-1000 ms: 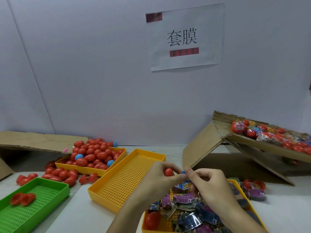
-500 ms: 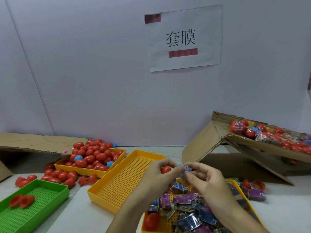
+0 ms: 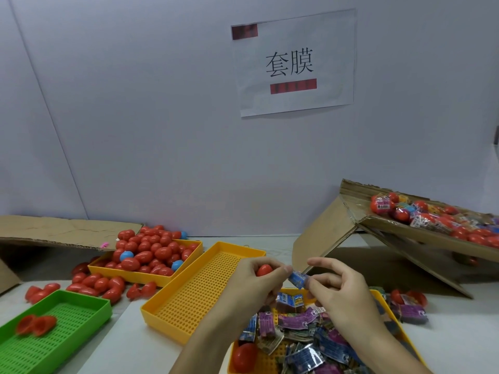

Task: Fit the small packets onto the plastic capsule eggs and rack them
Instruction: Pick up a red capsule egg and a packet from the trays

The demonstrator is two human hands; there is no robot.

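Nearest the person, at about six o'clock, a yellow tray (image 3: 388, 306) holds a loose heap of flat packets (image 3: 305, 357) in blue and purple film, with one bare red egg (image 3: 244, 357) lying at its seven o'clock corner. Just above that heap the two hands meet. The left hand (image 3: 253, 287) curls round a red capsule egg (image 3: 264, 270), thumb and fingers (image 3: 280, 272) pinching it so only its top shows. The right hand (image 3: 340, 295) pinches a small blue packet (image 3: 297, 279) between thumb and forefinger, its mouth turned toward the egg and almost touching the left thumb; whether the film is already opened into a sleeve is hard to tell.

The egg looks light, hard and smooth, so it is likely to slip unless held round its middle, leaving one end free for the sleeve. The packet seems thin, soft and crinkly; it probably wants holding by its two edges near the opening, so the mouth stays spread as it slides on.

At ten o'clock from the hands sits an empty perforated yellow rack (image 3: 199, 290), with a green tray (image 3: 54, 327) beyond at eight o'clock. Further off, a tray of red eggs (image 3: 151, 255) stands at eleven o'clock on the worktop (image 3: 278, 244), and at two o'clock a tilted cardboard box (image 3: 405, 230) carries wrapped eggs.
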